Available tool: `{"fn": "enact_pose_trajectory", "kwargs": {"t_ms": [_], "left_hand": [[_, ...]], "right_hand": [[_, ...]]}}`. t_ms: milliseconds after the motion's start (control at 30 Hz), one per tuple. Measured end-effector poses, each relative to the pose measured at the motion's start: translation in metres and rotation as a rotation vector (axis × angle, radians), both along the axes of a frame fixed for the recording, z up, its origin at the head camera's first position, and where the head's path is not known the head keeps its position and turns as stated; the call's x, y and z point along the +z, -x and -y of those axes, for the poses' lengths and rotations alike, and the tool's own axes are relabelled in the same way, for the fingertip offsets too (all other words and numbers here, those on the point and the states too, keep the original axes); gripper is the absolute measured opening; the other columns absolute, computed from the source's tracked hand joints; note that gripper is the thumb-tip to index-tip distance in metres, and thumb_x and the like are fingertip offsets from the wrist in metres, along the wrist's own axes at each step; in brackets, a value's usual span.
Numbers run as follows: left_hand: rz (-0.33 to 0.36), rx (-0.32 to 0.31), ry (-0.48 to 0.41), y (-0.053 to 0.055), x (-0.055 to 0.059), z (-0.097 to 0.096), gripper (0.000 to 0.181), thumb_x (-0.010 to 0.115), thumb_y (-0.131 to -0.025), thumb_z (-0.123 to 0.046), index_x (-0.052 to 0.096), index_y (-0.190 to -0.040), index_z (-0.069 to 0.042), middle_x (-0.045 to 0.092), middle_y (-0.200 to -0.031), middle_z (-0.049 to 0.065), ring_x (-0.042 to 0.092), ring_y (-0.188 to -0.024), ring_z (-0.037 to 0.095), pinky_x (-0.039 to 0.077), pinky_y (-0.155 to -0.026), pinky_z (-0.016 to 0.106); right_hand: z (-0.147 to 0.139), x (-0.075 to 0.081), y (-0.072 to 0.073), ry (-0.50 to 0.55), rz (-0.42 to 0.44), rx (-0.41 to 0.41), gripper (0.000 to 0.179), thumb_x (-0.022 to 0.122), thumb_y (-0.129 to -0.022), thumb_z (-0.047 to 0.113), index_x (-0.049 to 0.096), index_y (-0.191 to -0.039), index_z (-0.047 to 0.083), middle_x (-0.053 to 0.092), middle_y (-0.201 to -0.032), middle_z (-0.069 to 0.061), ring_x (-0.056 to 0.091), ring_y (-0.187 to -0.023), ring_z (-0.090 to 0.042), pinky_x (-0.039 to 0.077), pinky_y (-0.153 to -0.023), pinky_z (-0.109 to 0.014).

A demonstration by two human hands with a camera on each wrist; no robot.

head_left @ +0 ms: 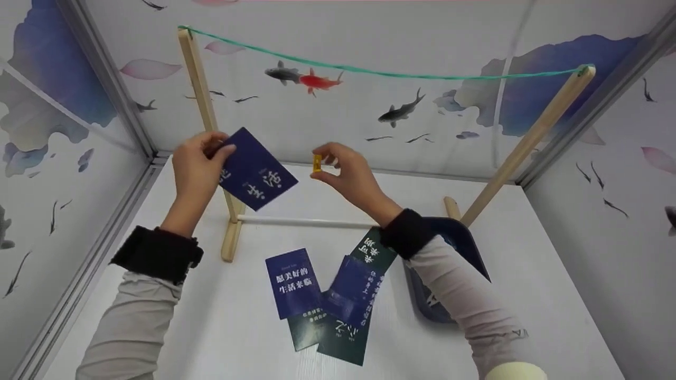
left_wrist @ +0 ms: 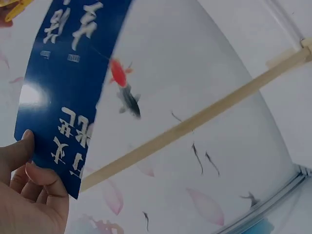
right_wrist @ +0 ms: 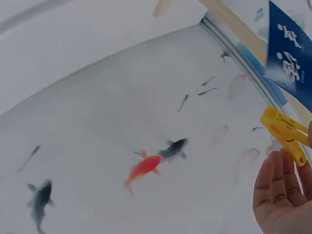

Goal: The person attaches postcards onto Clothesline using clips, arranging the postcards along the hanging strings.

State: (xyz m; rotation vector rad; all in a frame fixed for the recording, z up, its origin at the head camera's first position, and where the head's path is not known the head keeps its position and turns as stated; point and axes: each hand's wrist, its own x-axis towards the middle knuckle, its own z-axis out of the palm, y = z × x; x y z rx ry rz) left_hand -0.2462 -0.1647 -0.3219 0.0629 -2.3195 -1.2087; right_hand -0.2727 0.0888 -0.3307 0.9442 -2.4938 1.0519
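Counter [head_left: 211, 316] is stood on by wooden posts [head_left: 529, 142], by which green cord [head_left: 449, 77] is held up | above it, blue card [head_left: 259, 169] is pinched at one end by left hand's [head_left: 194, 170] fingers, so most print is left uncovered | yellow clip [head_left: 317, 163] is pinched by right hand's [head_left: 355, 175] fingers, apart from card

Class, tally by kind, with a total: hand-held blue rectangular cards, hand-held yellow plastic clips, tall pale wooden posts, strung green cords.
Blue rectangular card, in left hand: 1
Yellow plastic clip, in right hand: 1
Tall pale wooden posts: 2
Strung green cord: 1
Total: 5
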Motion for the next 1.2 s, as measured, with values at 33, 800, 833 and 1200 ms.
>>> {"fn": "enact_pose_trajectory", "kwargs": {"t_ms": [33,800,833,1200], "left_hand": [[-0.019,0.017,0.008,0.003,0.008,0.002,0.021,0.065,-0.088,-0.01,0.068,-0.105,0.001,0.07,-0.097,0.02,0.064,-0.084,0.026,0.046,-0.074,0.03],[-0.045,0.116,-0.008,0.043,0.095,0.003,0.024,0.058,-0.093,-0.013,0.066,-0.113,-0.005,0.065,-0.117,0.012,0.058,-0.108,0.021,0.043,-0.097,0.028],[-0.037,0.116,-0.012,0.043,0.096,0.002,0.024,0.058,-0.093,-0.014,0.066,-0.114,-0.005,0.065,-0.118,0.011,0.057,-0.108,0.021,0.043,-0.097,0.028],[-0.071,0.098,0.017,0.039,0.099,-0.003,0.019,0.052,-0.096,-0.016,0.048,-0.114,-0.008,0.061,-0.109,0.01,0.058,-0.104,0.02,0.045,-0.096,0.027]], "right_hand": [[0.007,0.01,0.003,0.007,-0.012,0.011,0.033,0.071,-0.083,0.012,0.061,-0.112,0.002,0.065,-0.104,-0.012,0.06,-0.092,-0.023,0.05,-0.078,-0.033],[0.113,0.138,0.058,0.56,-0.066,0.005,0.008,0.065,-0.086,0.004,0.065,-0.086,-0.003,0.067,-0.094,-0.015,0.036,-0.055,-0.001,0.035,-0.058,-0.015],[0.114,0.14,0.058,0.552,-0.064,0.0,0.008,0.065,-0.087,0.005,0.065,-0.086,-0.003,0.067,-0.095,-0.014,0.038,-0.056,-0.001,0.036,-0.059,-0.015],[0.122,0.145,0.062,0.404,0.002,-0.023,0.015,0.064,-0.088,0.012,0.065,-0.095,-0.001,0.066,-0.104,-0.011,0.043,-0.066,-0.001,0.042,-0.066,-0.014]]}}
